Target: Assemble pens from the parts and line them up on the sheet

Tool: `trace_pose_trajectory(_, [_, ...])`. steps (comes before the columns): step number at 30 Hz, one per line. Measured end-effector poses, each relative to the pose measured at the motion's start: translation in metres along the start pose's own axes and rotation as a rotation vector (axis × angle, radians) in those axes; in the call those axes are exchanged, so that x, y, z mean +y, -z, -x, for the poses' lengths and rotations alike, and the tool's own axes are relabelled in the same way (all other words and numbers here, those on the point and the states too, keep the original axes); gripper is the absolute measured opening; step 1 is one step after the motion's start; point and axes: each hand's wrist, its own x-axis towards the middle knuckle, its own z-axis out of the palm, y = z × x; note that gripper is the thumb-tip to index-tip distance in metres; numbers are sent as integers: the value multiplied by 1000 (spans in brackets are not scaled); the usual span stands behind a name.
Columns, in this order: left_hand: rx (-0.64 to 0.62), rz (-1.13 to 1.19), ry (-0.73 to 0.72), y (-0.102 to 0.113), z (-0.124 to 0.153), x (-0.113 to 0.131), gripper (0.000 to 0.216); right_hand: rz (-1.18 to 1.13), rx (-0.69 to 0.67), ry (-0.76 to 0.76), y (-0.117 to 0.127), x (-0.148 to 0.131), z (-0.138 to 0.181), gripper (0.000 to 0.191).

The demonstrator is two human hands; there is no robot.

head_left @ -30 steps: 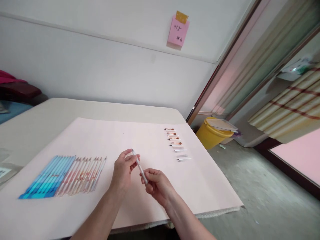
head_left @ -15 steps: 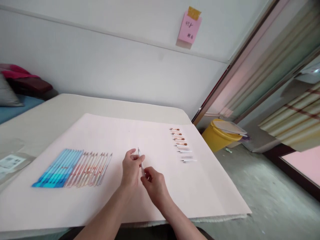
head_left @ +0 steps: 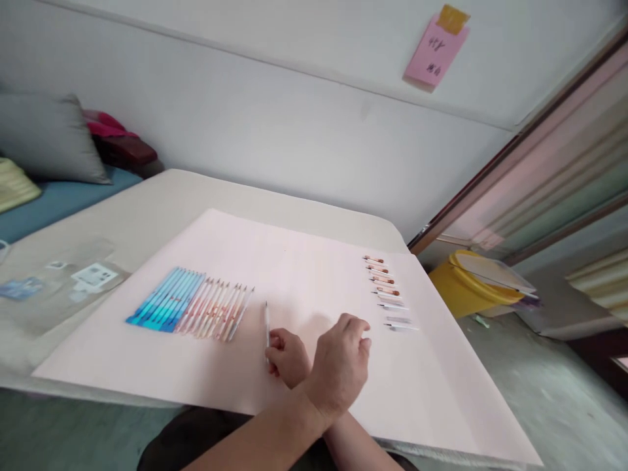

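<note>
In my right hand [head_left: 290, 358], a slim pen [head_left: 267, 320] is pinched near its lower end, its dark tip pointing away from me. My left forearm crosses over the right one, so my left hand [head_left: 342, 363] is now on the right side. Its fingers are loosely bent and apart, with nothing visible between them. Left of the held pen lies a row of pens: blue ones [head_left: 167, 299] side by side, then pale ones with reddish-brown patterns [head_left: 214, 309]. Beyond my left hand are short pieces with brown ends [head_left: 384, 280] and thin white refills [head_left: 400, 326].
A pale pink sheet [head_left: 304, 268] covers much of the table. Clear plastic wrapping [head_left: 95, 278] lies at its left. A grey cushion [head_left: 49, 137] sits farther left. A pink note [head_left: 436, 49] is taped to the wall, and a yellow bin [head_left: 454, 288] stands at the right.
My left hand has let go of the pen and swung right across my right arm. My right hand still holds the pen, now lower and farther left. The view has shifted left.
</note>
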Motion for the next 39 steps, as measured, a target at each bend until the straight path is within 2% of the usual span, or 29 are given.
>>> trace_pose_trajectory(2, [-112,-210,-98,5,0,0,22,7,19,-13,-14,2,-8,30])
trace_pose_trajectory(6, [-211,-519,-199,11,-1,1,23,27,4,-7,-41,2,-32,37])
trace_pose_trajectory(12, [-314,-737,-175,17,-3,9,19,48,39,84,-60,1,-50,39])
trace_pose_trajectory(18, [-347,-797,-148,19,-4,10,18,173,27,159,-64,6,-51,35])
trace_pose_trajectory(23, [-351,-815,-167,17,-3,9,17,567,122,303,-59,0,-40,22])
trace_pose_trajectory(26, [-361,-838,-181,16,-2,8,14,769,146,380,-56,-3,-33,27])
trace_pose_trajectory(30, [-363,-851,-194,15,-2,6,13,861,70,418,-55,-3,-30,31])
trace_pose_trajectory(39, [-371,-878,-192,14,-2,2,13,933,43,429,-57,-6,-32,29])
